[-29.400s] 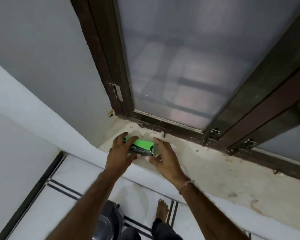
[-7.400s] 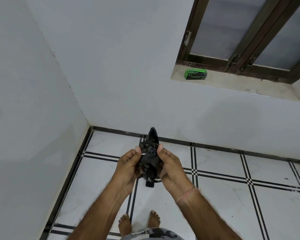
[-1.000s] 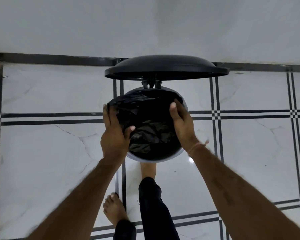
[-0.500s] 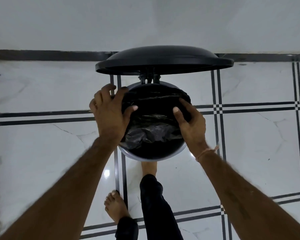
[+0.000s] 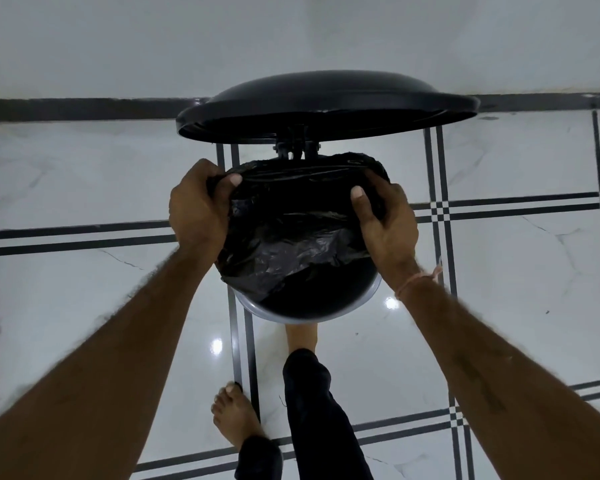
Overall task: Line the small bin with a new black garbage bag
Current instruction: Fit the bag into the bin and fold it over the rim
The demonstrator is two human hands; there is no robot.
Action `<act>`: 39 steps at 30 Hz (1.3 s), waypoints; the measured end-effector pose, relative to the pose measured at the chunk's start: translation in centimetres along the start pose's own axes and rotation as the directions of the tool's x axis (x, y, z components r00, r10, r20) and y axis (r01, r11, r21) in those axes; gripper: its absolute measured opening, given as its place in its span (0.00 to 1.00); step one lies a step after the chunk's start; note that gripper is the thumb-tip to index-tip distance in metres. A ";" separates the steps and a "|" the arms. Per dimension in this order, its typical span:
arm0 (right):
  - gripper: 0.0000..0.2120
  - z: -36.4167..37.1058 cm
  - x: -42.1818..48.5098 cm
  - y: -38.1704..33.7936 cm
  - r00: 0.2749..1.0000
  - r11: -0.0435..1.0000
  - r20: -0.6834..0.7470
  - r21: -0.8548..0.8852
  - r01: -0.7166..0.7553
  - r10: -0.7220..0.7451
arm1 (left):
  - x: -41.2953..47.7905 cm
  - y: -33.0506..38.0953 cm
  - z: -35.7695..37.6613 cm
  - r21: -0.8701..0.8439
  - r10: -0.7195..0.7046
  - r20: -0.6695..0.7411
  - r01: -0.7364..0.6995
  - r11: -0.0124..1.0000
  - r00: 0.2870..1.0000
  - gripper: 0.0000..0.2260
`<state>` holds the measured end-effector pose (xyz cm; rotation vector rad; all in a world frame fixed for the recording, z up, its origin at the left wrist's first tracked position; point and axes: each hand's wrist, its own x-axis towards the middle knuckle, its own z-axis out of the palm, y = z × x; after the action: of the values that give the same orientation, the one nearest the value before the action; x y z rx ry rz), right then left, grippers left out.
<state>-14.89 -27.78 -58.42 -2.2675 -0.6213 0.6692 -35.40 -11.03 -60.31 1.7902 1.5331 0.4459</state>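
Note:
A small round pedal bin [image 5: 302,315] with a grey rim stands on the floor below me, its black lid [image 5: 326,105] raised at the far side. A crinkled black garbage bag [image 5: 291,244] sits in the bin's mouth, its edge folded over the far rim and the left side. The near rim shows bare grey. My left hand [image 5: 198,209] grips the bag's edge at the bin's left rim. On the right rim, my right hand [image 5: 385,220] pinches the bag's edge, thumb on top.
The white wall [image 5: 291,36] with a dark skirting runs just behind the bin. The floor [image 5: 84,185] is glossy white tile with black lines. My right foot [image 5: 300,336] is at the bin's base, under its near rim; my left foot [image 5: 236,414] stands closer.
Both hands have slid farther around the rim toward the hinge, pulling the bag's edge over the far rim. The view has shifted slightly.

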 end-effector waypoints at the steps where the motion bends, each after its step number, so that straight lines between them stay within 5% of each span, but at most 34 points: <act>1: 0.26 -0.1 0.5 -0.2 1.000 0.998 0.004 -0.053 0.018 -0.018 | 0.2 0.2 0.1 -0.019 -0.034 -0.003 0.034 0.999 0.999 0.16; 7: 0.20 -0.3 4.0 -1.6 0.997 0.984 0.070 -0.178 0.029 -0.017 | 2.7 0.3 1.3 -0.226 -0.266 0.081 0.277 0.934 0.961 0.18; 12: 0.38 -1.0 5.4 -1.0 0.979 0.985 0.163 -0.139 -0.099 0.122 | 3.7 -0.3 1.5 -0.354 -0.497 0.261 0.561 0.749 0.828 0.16; 18: 0.35 -2.4 5.1 0.2 0.916 0.939 0.257 0.072 -0.337 0.309 | 1.2 -1.0 0.2 -0.371 -0.531 0.302 0.611 0.699 0.792 0.13; 23: 0.28 -3.9 4.2 0.7 0.840 0.858 0.275 0.084 -0.506 0.469 | -0.8 -3.3 -1.1 -0.428 -0.490 0.366 0.610 0.667 0.792 0.06; 26: 0.26 -4.4 2.5 2.1 0.823 0.820 0.297 0.173 -0.545 0.484 | -2.3 -4.3 -1.8 -0.505 -0.403 0.369 0.545 0.670 0.838 0.11; 31: 0.18 -4.3 -1.3 4.4 0.916 0.843 0.199 0.361 -0.398 0.347 | -4.7 -4.7 -2.9 -0.452 -0.088 0.340 0.244 0.858 0.936 0.06; 39: 0.15 -3.7 -3.9 4.7 0.971 0.954 0.005 0.183 -0.237 0.240 | -5.9 -4.9 -2.8 -0.062 0.181 0.309 -0.170 0.984 0.934 0.12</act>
<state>-14.40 -34.90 -58.30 -2.1915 -0.2655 0.7881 -42.15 -15.67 -60.77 1.8763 1.1456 0.2533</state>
